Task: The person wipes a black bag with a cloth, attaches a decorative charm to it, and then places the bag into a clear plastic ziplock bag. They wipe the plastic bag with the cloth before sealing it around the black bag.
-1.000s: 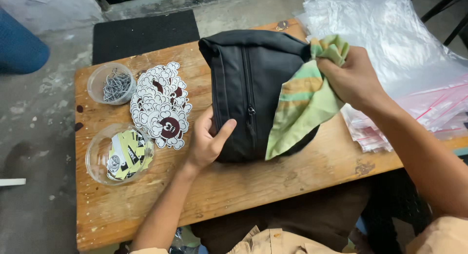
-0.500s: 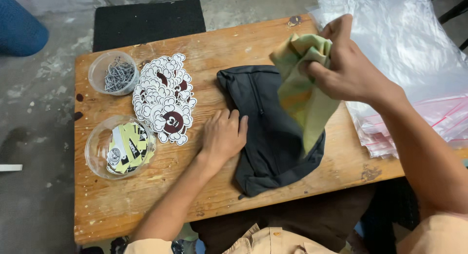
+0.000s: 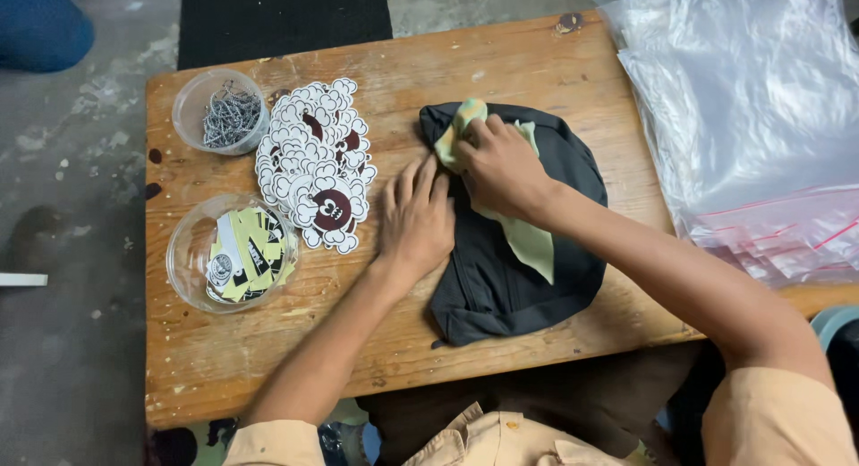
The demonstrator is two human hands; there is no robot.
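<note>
The left hand (image 3: 416,217) lies flat, palm down and fingers spread toward the top of the frame, pressing on the left edge of a black bag (image 3: 514,278) at the centre of the wooden table (image 3: 501,55); it grips nothing. The right hand (image 3: 501,166) comes in from the lower right, forearm crossing the bag, fingers curled closed around a bunched pale green cloth (image 3: 528,242) whose loose end trails down over the black fabric toward the lower middle. The two hands sit just beside each other.

Left of the bag, a fanned pile of white cloud-shaped stickers (image 3: 313,162) lies close to the left fingertips. In the upper left a clear tub of metal clips (image 3: 221,113); below it a clear round container of yellow and black stickers (image 3: 233,254). A stack of clear plastic zip bags (image 3: 743,117) fills the right side, overhanging the table edge
</note>
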